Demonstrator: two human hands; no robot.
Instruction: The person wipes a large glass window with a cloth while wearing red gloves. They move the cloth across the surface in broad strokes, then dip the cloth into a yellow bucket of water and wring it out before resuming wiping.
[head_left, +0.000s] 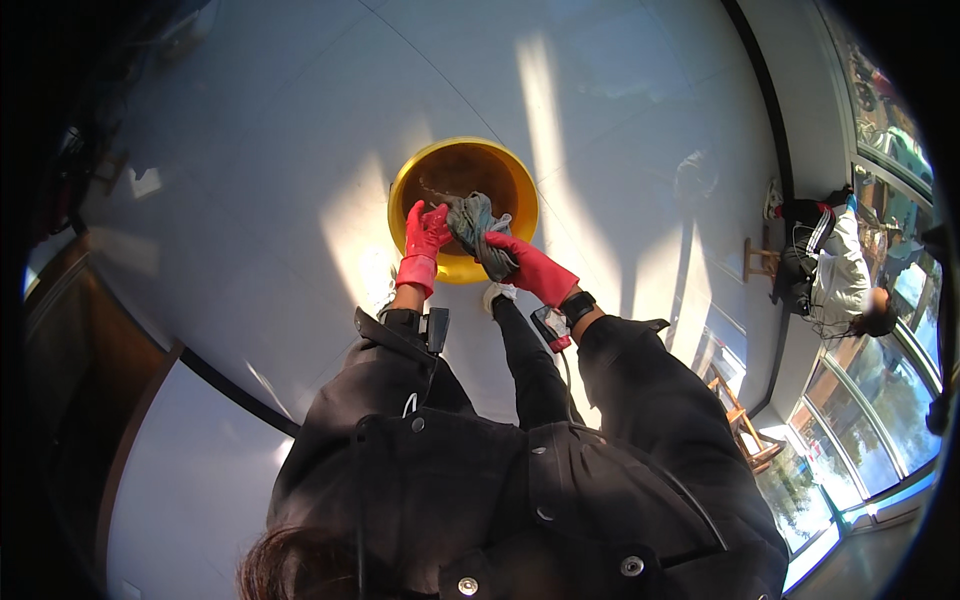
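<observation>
A yellow bucket stands on the floor before me with brownish water inside. Bunched and twisted, a wet grey-green cloth is held over the near side of its opening. My right hand, in a red rubber glove, grips the lower end of the cloth. On the cloth's other side is my left hand, gloved the same way, its fingers apart and close to the fabric. Whether those fingertips touch the cloth is hard to tell.
Sunlit pale floor surrounds the bucket. My shoe is just short of it. Along the right wall with windows, a person sits near a wooden stool. A wooden chair stands nearer. An open doorway is at left.
</observation>
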